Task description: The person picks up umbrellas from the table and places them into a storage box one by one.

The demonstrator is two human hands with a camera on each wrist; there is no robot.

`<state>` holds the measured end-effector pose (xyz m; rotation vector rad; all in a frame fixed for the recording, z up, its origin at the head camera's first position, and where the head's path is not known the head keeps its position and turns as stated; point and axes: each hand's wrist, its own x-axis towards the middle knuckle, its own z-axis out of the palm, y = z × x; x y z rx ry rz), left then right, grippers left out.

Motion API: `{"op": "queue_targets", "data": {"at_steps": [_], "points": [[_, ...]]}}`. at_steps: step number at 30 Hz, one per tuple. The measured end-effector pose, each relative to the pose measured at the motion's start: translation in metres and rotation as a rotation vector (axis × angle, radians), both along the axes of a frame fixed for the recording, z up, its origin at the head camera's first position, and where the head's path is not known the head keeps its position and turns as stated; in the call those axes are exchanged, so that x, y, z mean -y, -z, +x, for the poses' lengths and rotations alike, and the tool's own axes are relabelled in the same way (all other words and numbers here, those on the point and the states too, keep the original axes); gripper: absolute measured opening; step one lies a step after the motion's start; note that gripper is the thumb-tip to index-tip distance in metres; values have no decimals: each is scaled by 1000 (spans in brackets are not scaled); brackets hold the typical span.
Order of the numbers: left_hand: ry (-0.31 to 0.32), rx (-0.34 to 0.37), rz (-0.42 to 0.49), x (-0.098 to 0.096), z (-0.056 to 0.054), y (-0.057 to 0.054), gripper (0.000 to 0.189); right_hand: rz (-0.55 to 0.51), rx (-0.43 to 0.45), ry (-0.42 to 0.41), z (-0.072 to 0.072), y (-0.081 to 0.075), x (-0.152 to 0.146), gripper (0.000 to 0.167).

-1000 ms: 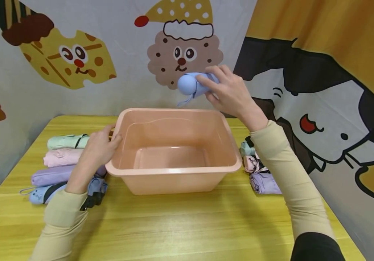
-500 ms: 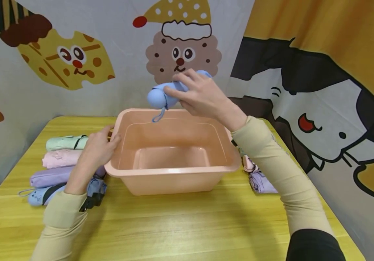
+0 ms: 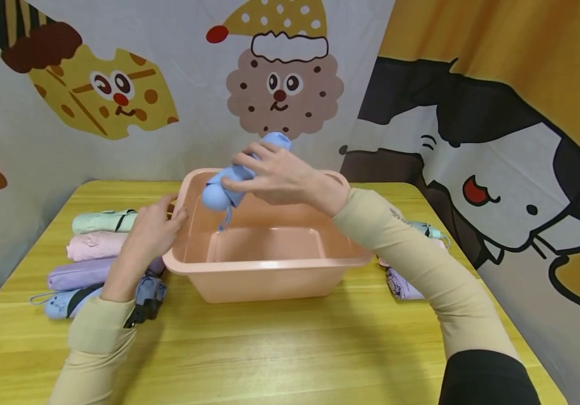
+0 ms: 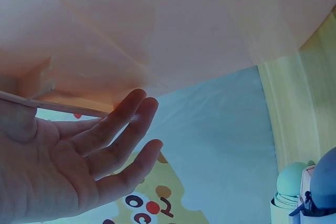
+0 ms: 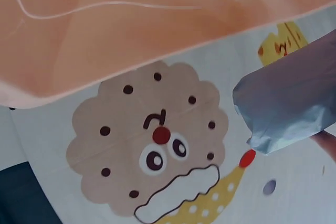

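My right hand (image 3: 279, 175) grips a folded light-blue umbrella (image 3: 226, 175) round its middle. The umbrella tilts, its round ball handle and wrist loop low on the left, its other end up to the right. It is over the back left part of a peach plastic basin (image 3: 269, 266). In the right wrist view the umbrella's cloth end (image 5: 289, 93) shows beside the basin wall (image 5: 131, 30). My left hand (image 3: 155, 225) holds the basin's left rim, thumb over the edge; the left wrist view shows the other fingers (image 4: 115, 129) outside, under the rim.
Left of the basin lie folded umbrellas: mint (image 3: 99, 221), pink (image 3: 94, 246), purple (image 3: 79, 274) and blue (image 3: 59, 304). More lie to the right, one purple (image 3: 402, 286), partly hidden by my right sleeve (image 3: 421, 270). A printed cloth (image 3: 203, 84) hangs behind the wooden table (image 3: 290, 349).
My right hand has brought the blue umbrella left and down, from above the basin's back right to its back left, tilting it handle down. My left hand stays on the rim.
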<state>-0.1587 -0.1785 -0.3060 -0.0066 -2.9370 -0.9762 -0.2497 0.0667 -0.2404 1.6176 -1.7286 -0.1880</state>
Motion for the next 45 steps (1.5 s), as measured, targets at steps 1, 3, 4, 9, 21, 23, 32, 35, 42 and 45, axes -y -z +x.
{"op": "queue_targets", "data": {"at_steps": [1,3,4,9,21,23,32,35,42,45], "points": [[1,0,1,0,0,0,58,8,-4,-11,0,3,2,30],[2,1,4,0,0,0,57,23,-10,-30,0,8,5,30],[3,1,6,1,0,0,57,31,-10,-36,1,11,6,29],[7,2,10,1,0,1,57,71,-9,-57,7,26,11,23],[14,-8,8,0,0,1,57,258,-22,-54,13,54,22,42],[15,-7,11,0,1,0,57,260,-22,-68,13,58,24,43],[8,13,7,0,2,-2,59,417,16,-26,19,62,37,40],[6,16,7,0,2,-2,59,446,19,-23,20,62,41,37],[0,9,0,0,3,-1,58,478,30,-43,19,64,48,37],[-2,11,3,0,3,-1,58,492,31,-47,18,67,50,37]]}}
